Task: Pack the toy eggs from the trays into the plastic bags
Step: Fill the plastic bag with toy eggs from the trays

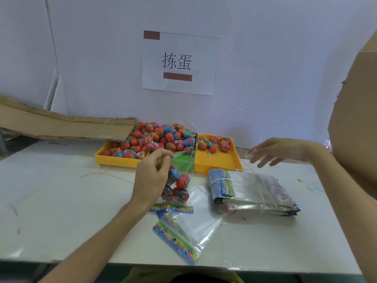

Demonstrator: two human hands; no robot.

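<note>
My left hand (152, 174) pinches the top of a clear plastic bag (184, 170) hanging above the table, with several toy eggs (177, 187) at its bottom. My right hand (275, 151) hovers open, fingers spread, to the right of the right yellow tray (218, 160), which holds a few eggs (214, 144) at its far end. A heap of red, blue and pink eggs (155, 139) fills the left yellow tray (116, 160) and the green tray (183, 158) between them.
A stack of bags with colourful headers (244, 190) lies right of centre, bound by a rubber band. Loose bags (183, 227) lie near the table's front edge. Flattened cardboard (67, 125) leans at the back left; a cardboard box (357, 119) stands at the right.
</note>
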